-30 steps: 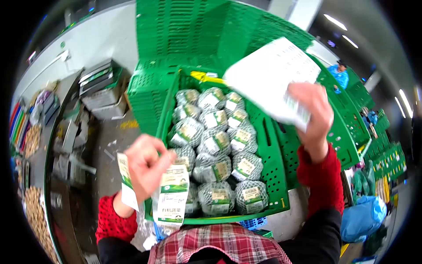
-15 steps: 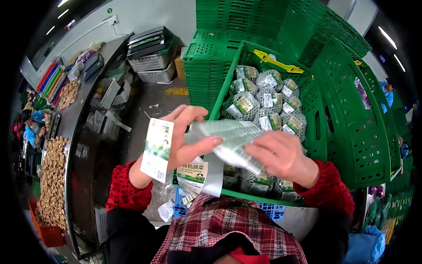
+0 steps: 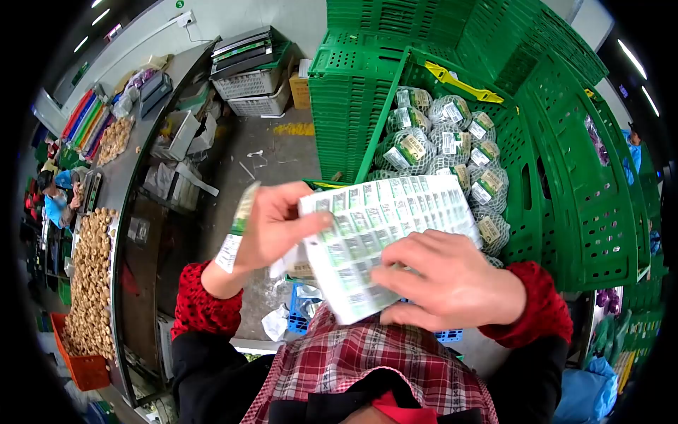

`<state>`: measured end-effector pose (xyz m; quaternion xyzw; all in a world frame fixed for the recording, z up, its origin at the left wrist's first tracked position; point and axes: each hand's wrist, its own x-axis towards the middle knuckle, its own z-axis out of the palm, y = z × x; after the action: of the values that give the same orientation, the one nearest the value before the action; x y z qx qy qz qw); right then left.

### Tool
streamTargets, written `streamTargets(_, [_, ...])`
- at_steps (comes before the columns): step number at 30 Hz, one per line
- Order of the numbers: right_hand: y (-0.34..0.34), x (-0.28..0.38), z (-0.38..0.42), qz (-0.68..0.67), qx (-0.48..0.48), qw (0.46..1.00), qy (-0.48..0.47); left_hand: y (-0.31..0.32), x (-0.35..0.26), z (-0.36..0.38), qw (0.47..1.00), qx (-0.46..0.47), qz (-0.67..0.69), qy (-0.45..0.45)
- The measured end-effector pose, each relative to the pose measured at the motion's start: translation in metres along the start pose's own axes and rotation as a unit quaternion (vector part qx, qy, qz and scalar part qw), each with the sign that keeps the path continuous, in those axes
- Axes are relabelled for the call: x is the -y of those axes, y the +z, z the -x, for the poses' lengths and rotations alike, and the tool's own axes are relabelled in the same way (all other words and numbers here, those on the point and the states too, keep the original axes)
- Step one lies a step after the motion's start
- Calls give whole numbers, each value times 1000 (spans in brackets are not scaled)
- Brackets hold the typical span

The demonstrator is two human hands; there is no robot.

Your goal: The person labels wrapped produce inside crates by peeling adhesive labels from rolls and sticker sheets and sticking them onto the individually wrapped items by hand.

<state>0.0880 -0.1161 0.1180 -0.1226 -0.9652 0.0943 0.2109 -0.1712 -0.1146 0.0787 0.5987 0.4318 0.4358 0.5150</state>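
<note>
A white sheet covered in rows of small green-and-white labels (image 3: 367, 212) is spread in front of me. My left hand (image 3: 272, 222) pinches its left edge between thumb and fingers. A larger printed label (image 3: 236, 230) sticks out at the back of that hand, near the wrist. My right hand (image 3: 452, 279) lies over the sheet's lower right part, its fingers bent against it and slightly blurred. Behind the sheet stands a green crate (image 3: 381, 134) holding several netted, labelled packs (image 3: 409, 150).
Stacked green crates (image 3: 346, 113) rise behind, and large green crate walls (image 3: 572, 177) stand at the right. On the left, a long table carries a pile of small brown-beige items (image 3: 92, 275) beside an orange crate (image 3: 79, 353). A co-worker (image 3: 60, 201) is at the far left.
The sheet, folded and blurred before, now lies spread open and flatter. My right hand has moved down onto it. The label at my left wrist has turned nearly edge-on.
</note>
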Motion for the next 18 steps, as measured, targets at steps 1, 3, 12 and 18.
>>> streamTargets(1, [-17, 3, -7, -123, -27, 992, 4, -8, -5, 1, 998, -13, -47, 31])
streamTargets(3, [-52, 15, -17, -321, -32, 946, -35, -27, -21, 6, 988, -56, -135, 48])
streamTargets(12, [-16, -35, -6, -20, -228, 956, 186, -64, -48, 19, 976, -77, -112, 170])
streamTargets(18, [-13, -37, -10, -125, -212, 939, 241, -60, -39, 10, 962, -139, -22, 232])
